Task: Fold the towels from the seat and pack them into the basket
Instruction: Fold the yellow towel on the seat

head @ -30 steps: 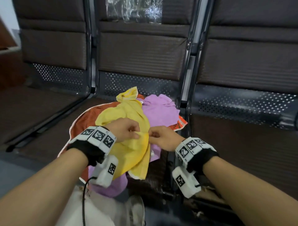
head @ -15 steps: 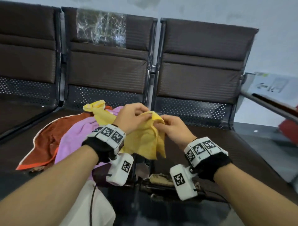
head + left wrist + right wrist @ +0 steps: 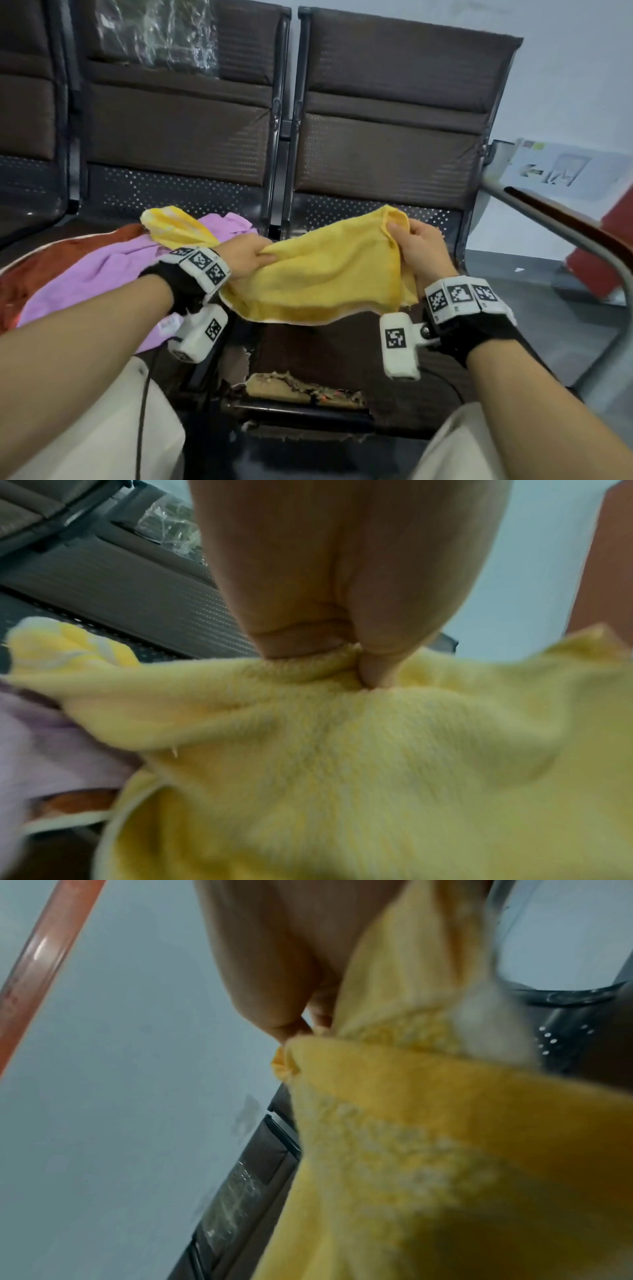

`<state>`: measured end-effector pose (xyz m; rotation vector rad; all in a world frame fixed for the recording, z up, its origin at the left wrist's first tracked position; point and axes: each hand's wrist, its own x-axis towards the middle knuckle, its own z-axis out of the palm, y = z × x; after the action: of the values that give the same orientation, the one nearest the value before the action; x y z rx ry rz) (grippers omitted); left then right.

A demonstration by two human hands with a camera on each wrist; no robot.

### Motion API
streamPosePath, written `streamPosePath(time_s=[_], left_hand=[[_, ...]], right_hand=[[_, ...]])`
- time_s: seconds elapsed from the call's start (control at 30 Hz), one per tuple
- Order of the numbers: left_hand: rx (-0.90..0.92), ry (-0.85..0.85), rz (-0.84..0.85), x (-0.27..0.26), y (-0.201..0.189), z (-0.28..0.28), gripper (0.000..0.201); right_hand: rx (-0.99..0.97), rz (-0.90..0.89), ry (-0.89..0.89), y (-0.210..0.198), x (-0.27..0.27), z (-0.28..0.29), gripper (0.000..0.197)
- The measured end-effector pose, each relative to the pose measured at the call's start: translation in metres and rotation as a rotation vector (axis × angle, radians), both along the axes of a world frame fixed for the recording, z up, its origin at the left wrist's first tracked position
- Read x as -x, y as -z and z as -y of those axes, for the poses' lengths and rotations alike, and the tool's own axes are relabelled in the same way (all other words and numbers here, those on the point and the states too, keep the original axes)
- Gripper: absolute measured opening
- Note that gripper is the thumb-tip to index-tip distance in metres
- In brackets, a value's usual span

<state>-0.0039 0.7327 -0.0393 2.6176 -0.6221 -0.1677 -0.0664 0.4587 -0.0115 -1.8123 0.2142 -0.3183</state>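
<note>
A yellow towel (image 3: 329,270) hangs stretched between my two hands above the right-hand seat (image 3: 342,349). My left hand (image 3: 251,258) pinches its left edge, and the left wrist view shows thumb and fingers clamped on the yellow towel (image 3: 342,737). My right hand (image 3: 414,243) grips the upper right corner, where the yellow towel (image 3: 428,1137) folds over the fingers. On the seat to the left lie a second yellow towel (image 3: 174,226), a purple towel (image 3: 102,274) and a rust-brown towel (image 3: 41,270). No basket is in view.
Dark padded seats with perforated metal backs (image 3: 178,130) run in a row. The front edge of the right seat is torn, with foam showing (image 3: 301,390). A metal armrest with a wooden top (image 3: 561,226) slants at the right. My light trousers (image 3: 113,428) fill the bottom.
My hands have moved apart, spreading the yellow towel from a bunched handful into a wide sheet. They have also shifted from the pile on the left seat toward the right seat.
</note>
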Motion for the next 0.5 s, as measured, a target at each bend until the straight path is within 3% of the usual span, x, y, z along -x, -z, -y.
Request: streamPosePath(time_s=[0.1,0.2,0.27,0.37,0.5], left_hand=[[0.180,0.066,-0.045,-0.006,-0.010,0.014,0.019],[0.270,0.085,-0.062,-0.005,-0.006,0.034,0.016],[0.255,0.065,-0.058,-0.006,0.002,0.046,0.021],[0.300,-0.009,-0.060,-0.010,0.013,0.049,0.027],[0.343,-0.051,-0.162,-0.009,0.028,0.041,0.033]], right_hand=[[0.429,-0.011,0.090,0.014,-0.012,0.003,0.019],[0.873,0.086,-0.050,0.017,-0.017,-0.010,0.021],[0.921,0.066,-0.266,0.017,-0.020,-0.024,0.017],[1.000,-0.131,-0.556,0.023,-0.019,-0.039,0.026],[1.088,-0.337,-0.763,0.045,-0.014,-0.043,0.038]])
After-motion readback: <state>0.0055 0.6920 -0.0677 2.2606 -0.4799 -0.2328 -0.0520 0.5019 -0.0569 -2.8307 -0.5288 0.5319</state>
